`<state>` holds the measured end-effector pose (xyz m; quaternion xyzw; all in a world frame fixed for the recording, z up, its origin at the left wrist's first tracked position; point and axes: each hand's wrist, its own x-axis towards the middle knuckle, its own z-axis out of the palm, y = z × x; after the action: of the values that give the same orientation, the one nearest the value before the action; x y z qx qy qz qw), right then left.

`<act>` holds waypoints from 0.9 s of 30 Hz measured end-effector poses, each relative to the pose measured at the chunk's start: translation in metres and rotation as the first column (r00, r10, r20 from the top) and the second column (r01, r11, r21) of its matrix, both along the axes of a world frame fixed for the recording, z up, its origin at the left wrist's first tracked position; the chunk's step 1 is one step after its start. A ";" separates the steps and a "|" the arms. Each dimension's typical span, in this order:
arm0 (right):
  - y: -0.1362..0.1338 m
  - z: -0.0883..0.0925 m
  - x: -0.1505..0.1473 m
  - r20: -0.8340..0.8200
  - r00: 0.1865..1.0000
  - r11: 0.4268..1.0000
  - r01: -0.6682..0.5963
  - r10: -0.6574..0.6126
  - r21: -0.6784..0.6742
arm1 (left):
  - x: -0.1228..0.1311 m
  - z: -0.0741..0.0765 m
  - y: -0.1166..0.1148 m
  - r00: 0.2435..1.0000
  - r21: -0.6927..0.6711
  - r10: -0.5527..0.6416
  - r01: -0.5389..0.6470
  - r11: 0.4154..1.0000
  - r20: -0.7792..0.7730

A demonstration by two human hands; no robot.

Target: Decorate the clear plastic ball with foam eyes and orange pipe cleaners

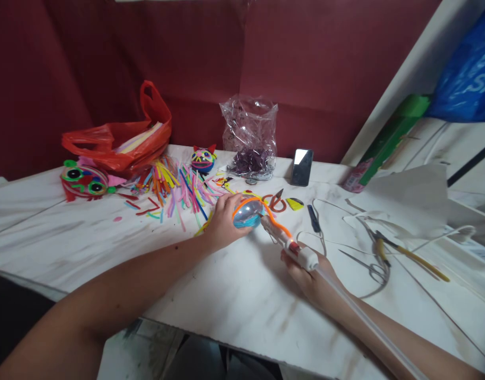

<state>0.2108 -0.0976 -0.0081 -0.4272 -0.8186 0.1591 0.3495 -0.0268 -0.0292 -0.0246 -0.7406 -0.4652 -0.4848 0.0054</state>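
My left hand is wrapped round a clear plastic ball whose lower part is banded in light blue. An orange pipe cleaner curves over the ball's top, and its loose end runs down to the right. In my right hand is a hot glue gun with a long clear glue stick sticking out of its back. The gun's nozzle points at the ball's right side; whether it touches cannot be made out. Orange-handled scissors lie just behind the ball.
Coloured pipe cleaners lie piled at the back left, by a red plastic bag and two decorated balls, one large, one small. A clear bag and a phone stand behind. Pliers, tweezers and cables lie right.
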 end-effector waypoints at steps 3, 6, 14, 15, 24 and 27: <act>0.001 -0.002 -0.002 -0.003 1.000 0.999 -0.028 0.028 0.040 | 0.000 0.000 0.001 1.000 0.012 -0.009 0.008 1.000 0.010; 0.003 -0.005 -0.002 0.035 0.987 0.972 -0.157 0.154 0.174 | -0.002 0.000 0.002 0.999 -0.016 -0.017 0.017 1.000 0.038; 0.031 0.007 0.035 0.290 0.952 0.967 -0.162 0.100 0.197 | -0.023 0.010 0.009 0.984 -0.183 -0.009 0.042 0.982 0.176; 0.037 0.010 0.041 0.291 0.957 0.973 -0.063 -0.005 0.223 | -0.027 0.011 0.010 0.980 -0.200 -0.025 0.065 0.978 0.197; 0.063 0.015 0.057 0.668 0.667 0.926 0.368 -0.330 0.089 | -0.043 0.018 0.012 0.957 -0.223 -0.260 0.283 0.933 0.129; 0.057 0.026 0.061 0.670 0.693 0.945 0.325 -0.265 0.037 | -0.043 0.023 0.009 0.953 -0.207 -0.298 0.301 0.931 0.043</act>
<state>0.2722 -0.0405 0.0178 -0.5957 -0.8019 -0.0280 0.0364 -0.0696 -0.0207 -0.0015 -0.7967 -0.3956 -0.4319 -0.1495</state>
